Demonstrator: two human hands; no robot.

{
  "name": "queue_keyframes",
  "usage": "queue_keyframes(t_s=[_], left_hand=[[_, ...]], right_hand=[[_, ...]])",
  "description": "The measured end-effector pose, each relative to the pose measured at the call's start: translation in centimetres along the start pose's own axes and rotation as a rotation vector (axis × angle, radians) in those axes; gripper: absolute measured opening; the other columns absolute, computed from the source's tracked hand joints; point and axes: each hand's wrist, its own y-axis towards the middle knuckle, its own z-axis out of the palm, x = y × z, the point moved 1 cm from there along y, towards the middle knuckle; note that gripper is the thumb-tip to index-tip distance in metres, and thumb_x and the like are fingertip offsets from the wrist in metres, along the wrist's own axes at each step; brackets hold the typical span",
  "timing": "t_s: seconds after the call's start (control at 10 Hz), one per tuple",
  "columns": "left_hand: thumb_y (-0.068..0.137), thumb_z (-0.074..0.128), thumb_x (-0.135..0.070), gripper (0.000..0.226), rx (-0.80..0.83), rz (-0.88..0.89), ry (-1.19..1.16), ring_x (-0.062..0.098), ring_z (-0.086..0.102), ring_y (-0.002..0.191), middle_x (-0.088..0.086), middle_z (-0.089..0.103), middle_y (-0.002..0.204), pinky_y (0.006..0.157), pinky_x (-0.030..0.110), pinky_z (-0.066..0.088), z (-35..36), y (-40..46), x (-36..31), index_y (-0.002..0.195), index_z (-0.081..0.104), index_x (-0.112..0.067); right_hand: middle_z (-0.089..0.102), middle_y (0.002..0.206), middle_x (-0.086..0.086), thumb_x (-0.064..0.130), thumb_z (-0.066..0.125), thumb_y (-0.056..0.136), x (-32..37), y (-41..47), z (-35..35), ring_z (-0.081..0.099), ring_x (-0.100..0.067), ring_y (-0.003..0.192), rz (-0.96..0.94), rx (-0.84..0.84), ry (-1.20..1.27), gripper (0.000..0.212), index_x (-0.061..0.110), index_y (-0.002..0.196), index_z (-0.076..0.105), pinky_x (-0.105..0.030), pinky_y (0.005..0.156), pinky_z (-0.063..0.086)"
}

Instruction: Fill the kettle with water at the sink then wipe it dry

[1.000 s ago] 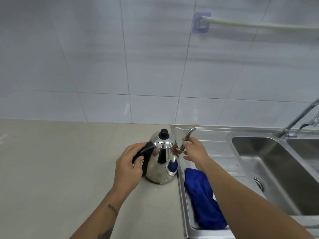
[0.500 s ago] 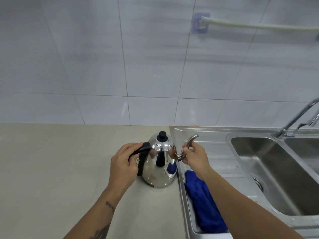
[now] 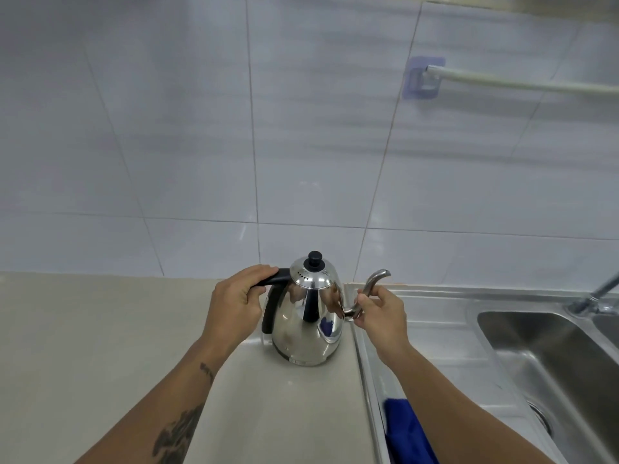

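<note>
A shiny steel kettle (image 3: 306, 326) with a black lid knob and black handle stands upright on the beige counter, close to the sink's left rim. My left hand (image 3: 234, 304) is wrapped around the black handle. The thin curved spout is pinched in my right hand (image 3: 380, 314). A blue cloth (image 3: 407, 430) lies on the steel drainboard, partly hidden under my right forearm. The sink basin (image 3: 549, 360) is at the right, with the tap (image 3: 599, 296) behind it.
The beige counter (image 3: 83, 346) stretches to the left. White wall tiles rise behind. A pale rail on a blue wall hook (image 3: 422, 77) runs across the upper right. The sink drain (image 3: 539, 416) sits low in the basin.
The camera view has tilted up, so the kettle and cloth sit lower in the frame. Both hands keep their hold on the handle and the spout.
</note>
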Motion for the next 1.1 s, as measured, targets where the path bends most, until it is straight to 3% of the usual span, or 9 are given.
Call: queue_keyframes(t_s=[0.2, 0.4, 0.5, 0.7, 0.8, 0.9, 1.0, 1.1], left_hand=[[0.084, 0.057, 0.015, 0.047, -0.049, -0.077, -0.080, 0.000, 0.061, 0.111, -0.008, 0.070, 0.116, 0.099, 0.007, 0.041, 2.0, 4.4, 2.3, 0.110, 0.076, -0.019], [0.084, 0.056, 0.015, 0.046, -0.047, -0.106, -0.098, 0.008, 0.064, 0.113, -0.009, 0.071, 0.115, 0.103, 0.022, 0.047, 3.6, 5.8, 4.4, 0.109, 0.076, -0.019], [0.084, 0.057, 0.015, 0.048, -0.047, -0.075, -0.051, 0.006, 0.064, 0.113, -0.013, 0.069, 0.116, 0.102, 0.015, 0.045, 4.0, 5.5, 4.9, 0.110, 0.075, -0.021], [0.088, 0.059, 0.004, 0.047, -0.026, 0.072, 0.212, 0.014, 0.058, 0.124, -0.009, 0.064, 0.132, 0.103, 0.028, 0.045, 4.2, 4.3, 5.4, 0.126, 0.066, -0.024], [0.087, 0.061, 0.000, 0.056, 0.066, 0.091, 0.331, 0.018, 0.049, 0.134, -0.003, 0.054, 0.145, 0.107, 0.032, 0.042, 3.9, 3.2, 4.7, 0.139, 0.054, -0.019], [0.089, 0.060, -0.006, 0.060, 0.155, 0.037, 0.415, 0.021, 0.042, 0.140, 0.000, 0.044, 0.153, 0.113, 0.036, 0.038, 3.0, 2.0, 3.1, 0.146, 0.045, -0.016], [0.093, 0.055, -0.014, 0.059, 0.217, 0.019, 0.497, 0.019, 0.038, 0.143, -0.001, 0.038, 0.157, 0.117, 0.035, 0.032, 1.8, 1.0, 1.1, 0.150, 0.039, -0.016], [0.096, 0.048, -0.022, 0.061, 0.292, 0.013, 0.596, 0.018, 0.030, 0.147, -0.001, 0.031, 0.160, 0.121, 0.035, 0.025, 0.5, 0.3, -1.5, 0.154, 0.029, -0.017]], right_hand=[[0.074, 0.081, -0.017, 0.012, 0.061, 0.094, 0.3, 5.0, 2.7, 0.072, -0.040, 0.085, 0.022, -0.044, 0.037, 0.013, 0.016, 0.085, 0.069, -0.056, 0.082, 0.060], [0.074, 0.084, -0.017, 0.013, 0.062, 0.094, -0.6, 7.1, 4.1, 0.068, -0.023, 0.073, 0.058, -0.068, 0.031, 0.011, 0.017, 0.086, 0.069, -0.054, 0.084, 0.060], [0.073, 0.078, -0.007, 0.015, 0.062, 0.093, -1.3, 7.2, 4.3, 0.067, -0.021, 0.072, 0.067, -0.066, 0.017, 0.011, 0.019, 0.086, 0.069, -0.051, 0.085, 0.060], [0.070, 0.078, -0.002, 0.013, 0.058, 0.094, -1.5, 6.8, 3.9, 0.061, -0.017, 0.069, 0.064, 0.000, 0.031, 0.013, 0.017, 0.099, 0.068, -0.038, 0.073, 0.057], [0.072, 0.094, 0.001, 0.016, 0.058, 0.090, -1.6, 6.0, 3.2, 0.063, -0.016, 0.078, 0.073, 0.053, 0.012, 0.029, 0.020, 0.118, 0.067, -0.036, 0.080, 0.056], [0.069, 0.119, -0.001, 0.017, 0.059, 0.091, -1.0, 4.5, 1.8, 0.066, -0.020, 0.106, 0.081, 0.078, -0.047, 0.040, 0.023, 0.131, 0.060, -0.045, 0.098, 0.055], [0.064, 0.128, -0.004, 0.019, 0.058, 0.095, 0.2, 2.5, 0.0, 0.062, -0.021, 0.113, 0.038, 0.103, -0.147, 0.043, 0.019, 0.137, 0.055, -0.043, 0.100, 0.053], [0.060, 0.131, -0.004, 0.018, 0.057, 0.097, 2.6, 0.1, -1.7, 0.057, -0.020, 0.116, -0.040, 0.160, -0.279, 0.047, 0.016, 0.143, 0.050, -0.030, 0.095, 0.046]])
